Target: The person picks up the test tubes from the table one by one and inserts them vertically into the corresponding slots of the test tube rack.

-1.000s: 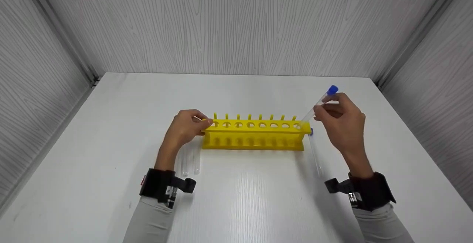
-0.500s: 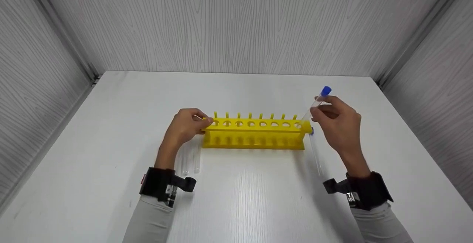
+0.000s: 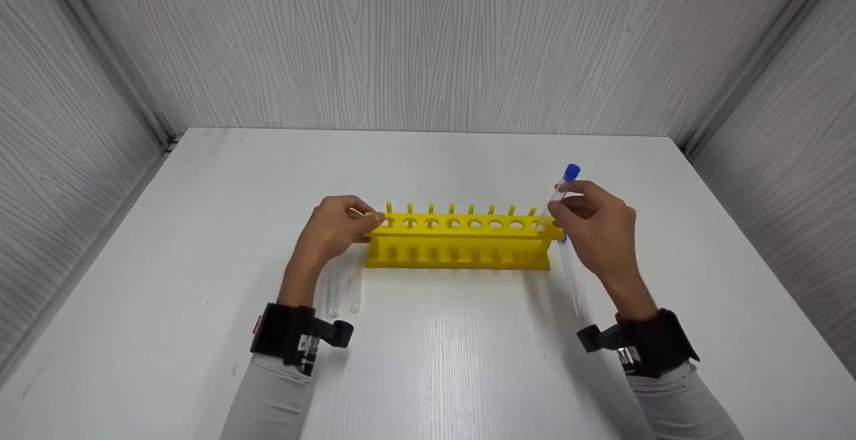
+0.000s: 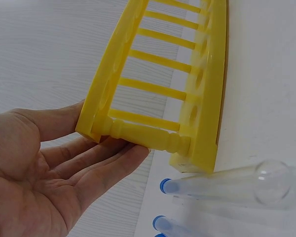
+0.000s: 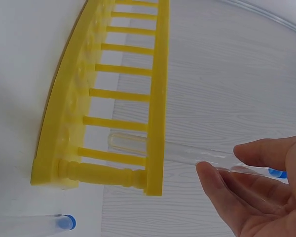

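Observation:
A yellow test tube rack (image 3: pixel 458 253) stands mid-table with a row of holes along its top. My left hand (image 3: pixel 338 227) holds the rack's left end, thumb on the top plate and fingers below it. My right hand (image 3: pixel 597 229) pinches a clear test tube (image 5: pixel 182 152) with a blue cap (image 3: pixel 572 172). The tube leans, and its rounded end is through the rightmost top hole, partway down toward the base in the right wrist view. Beside the rack's right end lies another capped tube (image 3: pixel 572 283).
Several clear tubes with blue caps, including one tube (image 4: pixel 227 185), lie on the white table left of the rack, partly hidden by my left hand in the head view. Grey wood-grain panels (image 3: pixel 428 45) enclose the table at the back and sides.
My right hand has moved left and slightly down, bringing the test tube more upright and its cap lower over the rightmost hole. The left hand keeps its hold on the rack.

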`<control>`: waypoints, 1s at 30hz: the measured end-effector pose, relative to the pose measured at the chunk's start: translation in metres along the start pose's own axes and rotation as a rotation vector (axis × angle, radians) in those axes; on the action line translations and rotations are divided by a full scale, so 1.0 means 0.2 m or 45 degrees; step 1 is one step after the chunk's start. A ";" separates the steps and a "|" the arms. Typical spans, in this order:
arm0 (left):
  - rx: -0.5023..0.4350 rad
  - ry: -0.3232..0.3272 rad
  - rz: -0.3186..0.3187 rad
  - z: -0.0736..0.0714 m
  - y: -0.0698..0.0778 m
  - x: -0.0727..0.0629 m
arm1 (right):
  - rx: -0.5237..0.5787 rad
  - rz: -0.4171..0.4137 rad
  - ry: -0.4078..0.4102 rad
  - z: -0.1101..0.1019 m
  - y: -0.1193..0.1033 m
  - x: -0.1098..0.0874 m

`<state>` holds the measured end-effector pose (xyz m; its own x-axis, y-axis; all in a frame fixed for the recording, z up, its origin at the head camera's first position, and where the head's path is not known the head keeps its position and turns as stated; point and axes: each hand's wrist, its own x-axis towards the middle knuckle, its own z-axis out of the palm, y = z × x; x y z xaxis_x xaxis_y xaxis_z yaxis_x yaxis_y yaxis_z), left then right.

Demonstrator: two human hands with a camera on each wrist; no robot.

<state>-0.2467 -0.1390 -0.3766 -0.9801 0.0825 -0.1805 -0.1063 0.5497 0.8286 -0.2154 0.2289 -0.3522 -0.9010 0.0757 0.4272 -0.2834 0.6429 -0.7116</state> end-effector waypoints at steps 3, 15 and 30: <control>-0.002 0.003 0.005 0.00 0.00 0.00 | -0.009 0.014 -0.025 0.01 0.00 0.00; -0.011 -0.004 -0.001 0.01 0.01 0.00 | -0.053 0.082 -0.108 0.03 0.02 -0.01; 0.019 0.004 -0.025 0.01 0.01 0.00 | -0.081 0.124 -0.162 0.04 0.03 -0.01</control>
<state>-0.2463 -0.1359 -0.3750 -0.9783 0.0690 -0.1953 -0.1233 0.5636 0.8168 -0.2182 0.2269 -0.3623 -0.9587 0.0452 0.2809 -0.1751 0.6844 -0.7078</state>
